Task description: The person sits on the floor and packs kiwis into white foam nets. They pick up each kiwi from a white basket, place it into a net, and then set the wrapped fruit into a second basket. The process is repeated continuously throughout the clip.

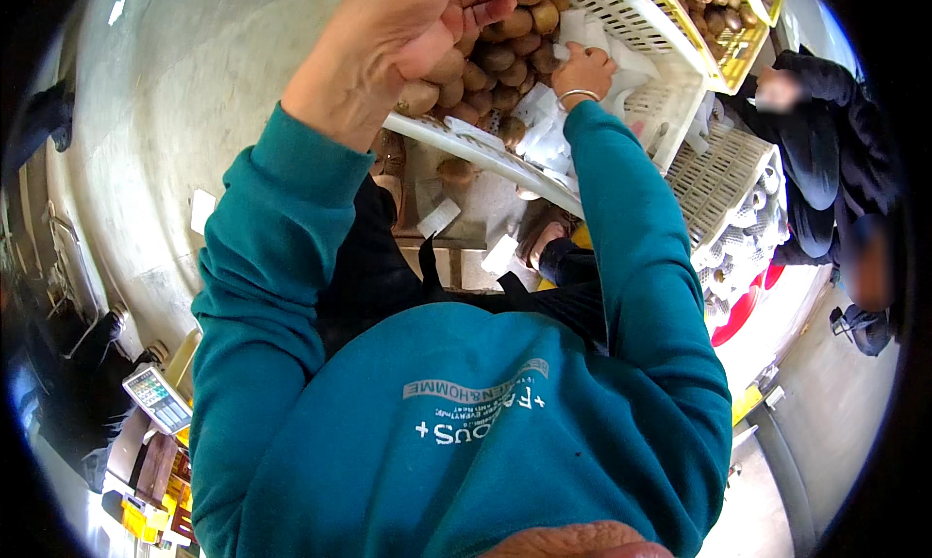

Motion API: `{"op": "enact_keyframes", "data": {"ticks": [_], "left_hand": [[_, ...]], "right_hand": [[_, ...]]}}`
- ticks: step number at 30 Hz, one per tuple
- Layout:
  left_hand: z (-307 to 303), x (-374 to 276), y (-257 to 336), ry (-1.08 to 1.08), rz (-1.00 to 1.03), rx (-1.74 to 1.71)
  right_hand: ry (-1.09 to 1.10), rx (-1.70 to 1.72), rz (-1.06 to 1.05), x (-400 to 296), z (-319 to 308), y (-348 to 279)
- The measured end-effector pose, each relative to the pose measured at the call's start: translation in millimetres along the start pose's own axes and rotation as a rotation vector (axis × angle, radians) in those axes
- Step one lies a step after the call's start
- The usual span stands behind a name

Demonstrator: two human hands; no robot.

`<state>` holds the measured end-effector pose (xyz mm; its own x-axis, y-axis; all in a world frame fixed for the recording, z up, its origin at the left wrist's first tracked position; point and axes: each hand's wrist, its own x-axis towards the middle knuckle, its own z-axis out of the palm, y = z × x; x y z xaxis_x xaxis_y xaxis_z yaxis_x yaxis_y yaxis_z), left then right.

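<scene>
My left hand (pixel 429 27) is palm up above brown kiwifruit (pixel 495 57) at the left of a white plastic crate (pixel 480 150). Some of its fingers are curled, and the top edge of the picture cuts off the rest, so whether it holds anything is hidden. My right hand (pixel 584 72), back up and with a bangle at the wrist, reaches into the same crate. Its fingers close on a white foam sleeve (pixel 561 52) beside the fruit. More white foam sleeves (pixel 632 67) lie right of this hand, and crumpled white wrapping (pixel 542 125) lies below it.
Yellow crates (pixel 743 56) of kiwifruit stand at the upper right. Below them a pale crate (pixel 710 183) adjoins many netted fruits (pixel 750 227). A person in dark clothes (pixel 808 150) sits at the right. A scale's display panel (pixel 156 398) is at the lower left.
</scene>
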<state>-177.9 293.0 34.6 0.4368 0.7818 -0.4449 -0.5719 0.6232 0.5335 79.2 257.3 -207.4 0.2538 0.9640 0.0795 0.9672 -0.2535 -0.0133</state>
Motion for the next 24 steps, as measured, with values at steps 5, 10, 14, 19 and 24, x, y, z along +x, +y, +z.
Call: {"op": "enact_keyframes", "data": {"ticks": [5,10,14,19,24], "left_hand": [[1,10,-15,-0.018,0.084,0.144],[22,0,-35,-0.055,0.268,0.767],[5,21,-76,-0.216,0.657,1.236],[9,8,-87,-0.404,0.523,1.161],[15,-1,-88,-0.540,0.331,0.915]], "right_hand": [[-0.036,0.327,-0.169,23,-11,33],[-0.236,0.920,-0.113,16,-112,27],[-0.341,1.237,-0.109,-28,-201,8],[-0.384,1.476,-0.063,-71,-243,-3],[-0.464,1.783,-0.009,-82,-236,0]]}}
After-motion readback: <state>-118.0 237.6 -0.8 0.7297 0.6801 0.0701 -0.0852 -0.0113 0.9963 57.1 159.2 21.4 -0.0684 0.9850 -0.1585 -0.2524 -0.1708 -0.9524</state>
